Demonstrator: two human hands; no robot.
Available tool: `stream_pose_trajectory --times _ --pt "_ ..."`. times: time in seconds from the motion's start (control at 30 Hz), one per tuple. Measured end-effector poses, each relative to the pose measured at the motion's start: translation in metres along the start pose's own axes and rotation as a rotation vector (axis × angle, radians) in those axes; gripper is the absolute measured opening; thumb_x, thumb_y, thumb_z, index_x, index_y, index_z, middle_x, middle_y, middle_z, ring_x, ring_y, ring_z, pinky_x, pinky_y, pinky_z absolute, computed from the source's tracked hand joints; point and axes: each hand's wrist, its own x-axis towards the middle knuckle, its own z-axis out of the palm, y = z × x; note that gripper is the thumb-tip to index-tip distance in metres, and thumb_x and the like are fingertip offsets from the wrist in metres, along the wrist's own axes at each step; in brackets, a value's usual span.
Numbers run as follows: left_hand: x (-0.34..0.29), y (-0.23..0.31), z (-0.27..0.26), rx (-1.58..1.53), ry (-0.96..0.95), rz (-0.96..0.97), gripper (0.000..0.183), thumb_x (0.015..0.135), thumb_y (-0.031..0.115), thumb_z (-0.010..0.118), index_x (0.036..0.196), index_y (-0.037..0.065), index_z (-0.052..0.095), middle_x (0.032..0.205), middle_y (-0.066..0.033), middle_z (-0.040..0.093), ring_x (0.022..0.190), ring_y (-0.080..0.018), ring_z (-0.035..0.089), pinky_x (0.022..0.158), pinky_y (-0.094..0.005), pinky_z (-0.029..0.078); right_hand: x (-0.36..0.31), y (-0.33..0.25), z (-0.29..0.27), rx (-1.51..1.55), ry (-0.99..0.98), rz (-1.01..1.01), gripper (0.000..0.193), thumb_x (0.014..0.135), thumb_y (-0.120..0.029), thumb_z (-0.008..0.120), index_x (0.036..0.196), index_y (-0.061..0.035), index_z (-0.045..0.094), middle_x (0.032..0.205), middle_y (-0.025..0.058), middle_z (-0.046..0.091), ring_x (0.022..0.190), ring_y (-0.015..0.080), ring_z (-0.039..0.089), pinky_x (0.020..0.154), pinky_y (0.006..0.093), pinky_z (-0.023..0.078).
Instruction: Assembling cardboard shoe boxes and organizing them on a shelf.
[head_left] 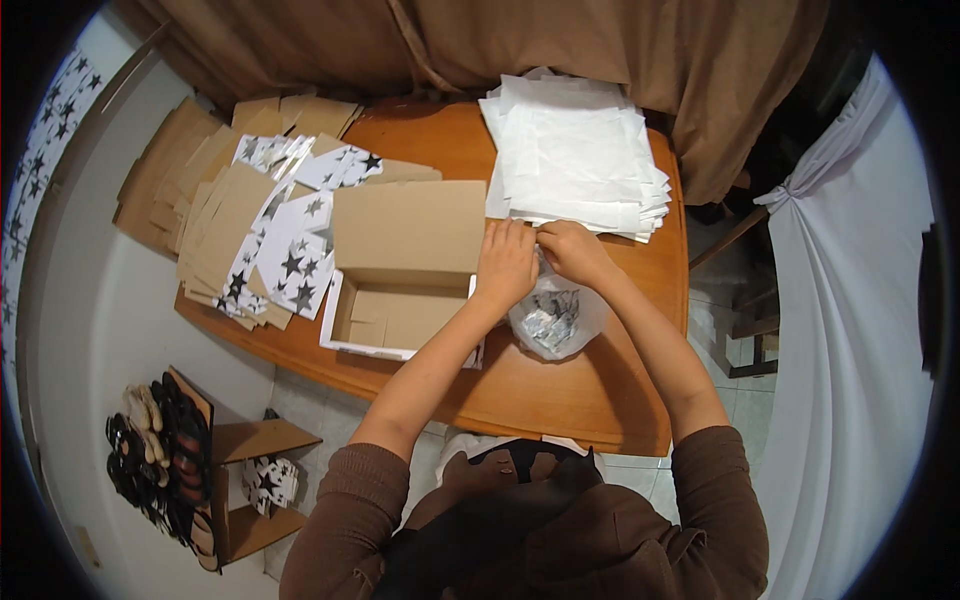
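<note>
My left hand (507, 264) and my right hand (574, 252) are close together over the table, fingers bent and closed at the top of a clear plastic bag (590, 312). The bag stands on the wood below them and holds several small silvery packets (550, 318). What each fingertip pinches is partly hidden by the hands. Just left of my left hand sits an open cardboard box (408, 228), brown inside and white outside, its lid raised at the back. A small flap or piece of card lies inside the box. My left wrist passes near the box's right side.
Beyond my hands lies a stack of white paper sheets (570, 150). Flat cardboard pieces (225, 220) and star-patterned card (300, 265) cover the left of the wooden table (600, 410). A shoe rack (250, 440) stands lower left; a brown curtain (480, 50) hangs behind.
</note>
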Motion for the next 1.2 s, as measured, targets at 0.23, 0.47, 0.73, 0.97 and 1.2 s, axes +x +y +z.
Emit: stream_pose_trajectory --times 0.23,0.47,0.73,0.97,1.2 --pt "0.064 -0.004 0.058 -0.036 -0.379 -0.111 0.044 0.085 0.036 0.055 0.113 0.002 0.052 0.108 -0.0166 0.055 0.101 -0.0312 0.055 0.089 -0.0439 0.042 -0.024 0.064 0.001 -0.097 0.009 0.243 0.015 0.069 -0.007 0.06 0.082 -0.0028 0.067 0.093 0.0126 0.062 0.093 0.0287 0.057 0.084 0.0377 0.046" --pt "0.102 -0.026 0.113 0.134 -0.415 -0.107 0.057 0.085 0.044 0.054 0.127 0.007 0.046 0.117 -0.0146 0.051 0.105 -0.0299 0.053 0.087 -0.0435 0.043 -0.013 0.109 0.008 -0.475 -0.217 0.434 0.021 0.081 -0.017 0.053 0.089 -0.0079 0.07 0.137 0.0134 0.041 0.132 0.03 0.029 0.105 0.0507 0.028" --pt "0.124 -0.042 0.152 0.118 -0.432 0.006 0.069 0.075 0.037 0.067 0.131 0.006 0.04 0.137 -0.0177 0.038 0.126 -0.0331 0.037 0.103 -0.0458 0.032 -0.018 0.138 0.025 -0.336 -0.432 0.432 0.032 0.086 -0.011 0.045 0.114 -0.0018 0.057 0.139 0.0053 0.042 0.13 0.0212 0.036 0.107 0.0566 0.02" --pt "0.136 -0.046 0.149 0.039 -0.364 0.126 0.064 0.076 0.032 0.066 0.129 0.006 0.042 0.136 -0.0157 0.04 0.125 -0.0294 0.039 0.103 -0.0449 0.031 -0.038 0.142 0.026 -0.316 -0.249 0.469 0.037 0.083 -0.009 0.046 0.119 -0.0037 0.054 0.137 0.0037 0.043 0.129 0.0202 0.037 0.107 0.0547 0.022" --pt "0.153 -0.067 0.138 0.09 -0.227 0.145 0.018 0.085 0.021 0.055 0.094 0.007 0.063 0.104 -0.0096 0.062 0.1 -0.0245 0.057 0.087 -0.039 0.044 -0.007 0.114 -0.003 -0.29 -0.127 0.409 0.043 0.081 -0.007 0.049 0.124 -0.0032 0.051 0.138 0.0062 0.042 0.13 0.0231 0.035 0.108 0.0527 0.022"
